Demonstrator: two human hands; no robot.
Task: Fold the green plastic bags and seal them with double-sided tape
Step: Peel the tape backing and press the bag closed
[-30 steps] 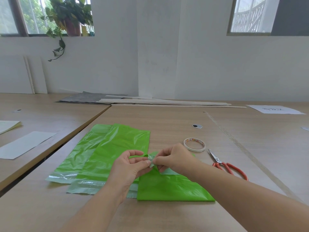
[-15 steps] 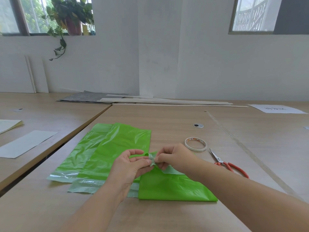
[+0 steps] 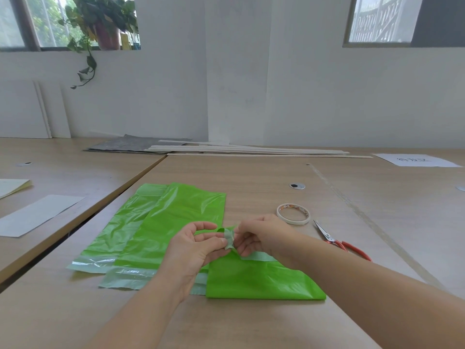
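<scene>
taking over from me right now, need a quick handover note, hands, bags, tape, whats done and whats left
Hands: left hand and right hand both pinch the raised pale flap at the far left corner of the folded bag.
Things: the folded bag lies on the table. At least two flat bags overlap to its left. The tape roll and scissors lie to the right, untouched.
Done: one bag folded.
Left: seal its flap, which does not look stuck down, then fold and seal the flat bags.
</scene>
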